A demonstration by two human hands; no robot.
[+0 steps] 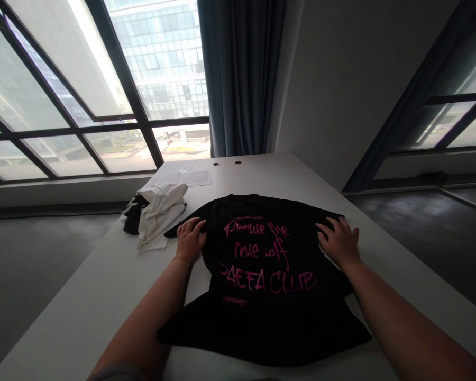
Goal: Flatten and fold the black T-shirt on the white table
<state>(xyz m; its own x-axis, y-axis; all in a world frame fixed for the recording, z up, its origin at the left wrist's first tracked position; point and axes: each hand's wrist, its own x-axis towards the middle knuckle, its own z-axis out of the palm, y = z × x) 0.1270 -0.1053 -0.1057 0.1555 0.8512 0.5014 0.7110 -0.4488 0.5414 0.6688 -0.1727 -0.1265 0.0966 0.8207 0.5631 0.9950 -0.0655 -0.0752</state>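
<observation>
A black T-shirt (262, 275) with pink lettering lies spread out flat on the white table (83, 296) in front of me. My left hand (189, 238) rests flat on the shirt's left shoulder edge, fingers stretched out. My right hand (339, 241) lies flat on the shirt's right edge, fingers spread. Neither hand grips the cloth.
A crumpled white garment (161, 211) lies over a dark one (134, 217) at the table's left edge. Sheets of paper (186, 174) lie at the far end near two cable holes. Large windows and a blue curtain (241, 74) stand behind the table.
</observation>
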